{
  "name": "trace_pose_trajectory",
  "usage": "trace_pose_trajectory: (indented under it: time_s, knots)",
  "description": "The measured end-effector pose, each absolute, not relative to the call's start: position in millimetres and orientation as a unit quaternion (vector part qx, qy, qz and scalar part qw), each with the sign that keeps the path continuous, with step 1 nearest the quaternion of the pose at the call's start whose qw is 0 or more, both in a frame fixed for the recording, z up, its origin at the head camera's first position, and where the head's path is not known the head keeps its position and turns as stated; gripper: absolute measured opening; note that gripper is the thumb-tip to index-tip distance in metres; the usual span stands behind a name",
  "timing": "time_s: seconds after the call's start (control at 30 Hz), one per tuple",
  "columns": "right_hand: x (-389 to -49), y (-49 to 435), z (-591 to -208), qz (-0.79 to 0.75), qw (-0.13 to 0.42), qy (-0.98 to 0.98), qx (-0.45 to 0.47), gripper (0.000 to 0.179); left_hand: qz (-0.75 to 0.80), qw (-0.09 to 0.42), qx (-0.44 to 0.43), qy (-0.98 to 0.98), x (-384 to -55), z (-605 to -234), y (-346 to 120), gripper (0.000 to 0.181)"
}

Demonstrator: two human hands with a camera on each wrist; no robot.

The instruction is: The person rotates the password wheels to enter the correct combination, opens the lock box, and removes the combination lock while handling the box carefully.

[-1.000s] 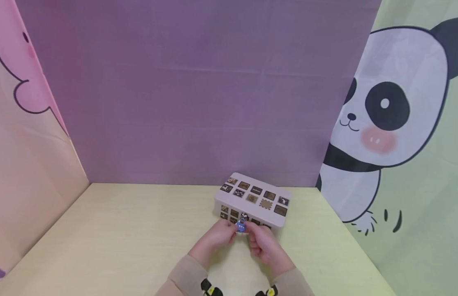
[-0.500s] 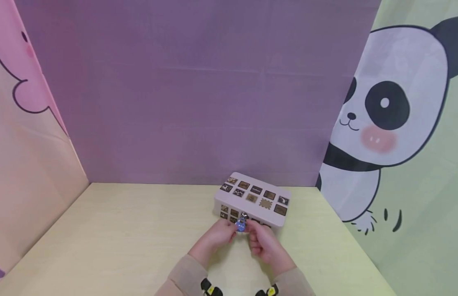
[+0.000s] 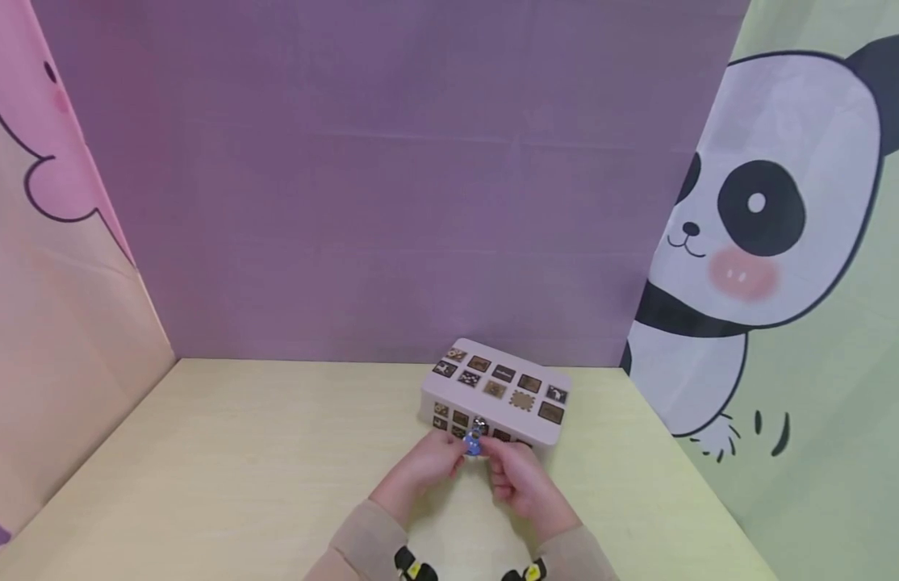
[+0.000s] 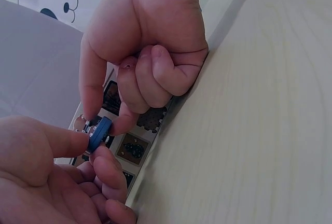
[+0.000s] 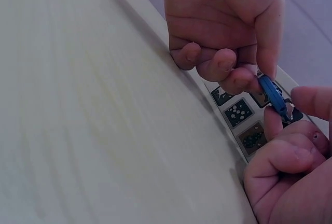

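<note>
A small blue padlock [image 3: 473,443] hangs at the metal clasp [image 3: 480,422] on the front of a pale box [image 3: 506,407] printed with dark square pictures. My left hand [image 3: 431,458] pinches the padlock between thumb and fingers; its palm faces up in the left wrist view. From the other side, my right hand [image 3: 518,472] has thumb and index finger at the padlock, its remaining fingers curled into the palm. In the right wrist view the padlock [image 5: 273,95] appears edge-on between both hands, with a shiny metal part at its end. Fingers partly hide the clasp.
The box stands at the back right of a pale wooden table [image 3: 261,452]. Behind it hangs a purple cloth [image 3: 391,202], and a panda-printed panel [image 3: 820,363] borders the table on the right. A pink-printed panel [image 3: 50,323] lines the left side.
The padlock has turned slightly between the fingers, so its blue face looks narrower now. The box and both hands stay almost where they were.
</note>
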State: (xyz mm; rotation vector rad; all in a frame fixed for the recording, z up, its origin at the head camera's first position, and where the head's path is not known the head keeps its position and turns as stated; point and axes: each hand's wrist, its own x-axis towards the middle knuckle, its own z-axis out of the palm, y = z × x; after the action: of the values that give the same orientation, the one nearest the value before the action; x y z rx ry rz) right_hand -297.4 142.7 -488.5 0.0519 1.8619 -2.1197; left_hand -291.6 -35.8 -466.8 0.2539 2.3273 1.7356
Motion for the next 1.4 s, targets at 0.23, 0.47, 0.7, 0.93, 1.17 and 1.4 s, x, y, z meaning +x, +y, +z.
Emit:
trace_pose_trajectory:
  time_s: [0.23,0.47,0.7,0.93,1.17,1.4]
  knots:
    - [-297.1,142.5,-488.8,-0.726,0.15,0.671,0.011,0.017,0.587,0.112,0.085,0.797,-291.1,-466.1,-36.4,0.032]
    - [-297.8,142.1,-490.1,-0.722,0.147,0.676,0.009,0.015,0.585,0.112,0.084,0.799,-292.3,-466.5,-35.8,0.032]
    - [-298.7,142.7,-491.4,-0.721,0.146,0.678,0.003,0.017,0.592,0.112,0.086,0.794,-291.7,-466.5,-35.6,0.031]
    - [-298.2,142.8,-491.6,-0.722,0.145,0.676,-0.003,0.019,0.592,0.111,0.09,0.793,-293.0,-467.0,-35.5,0.031]
    - [-296.6,143.0,-491.2,-0.718,0.144,0.681,-0.006,0.022,0.586,0.111,0.088,0.797,-292.9,-466.7,-35.2,0.031]
    - [-296.3,142.6,-490.9,-0.716,0.147,0.682,-0.005,0.022,0.586,0.114,0.087,0.797,-290.9,-464.9,-35.3,0.031]
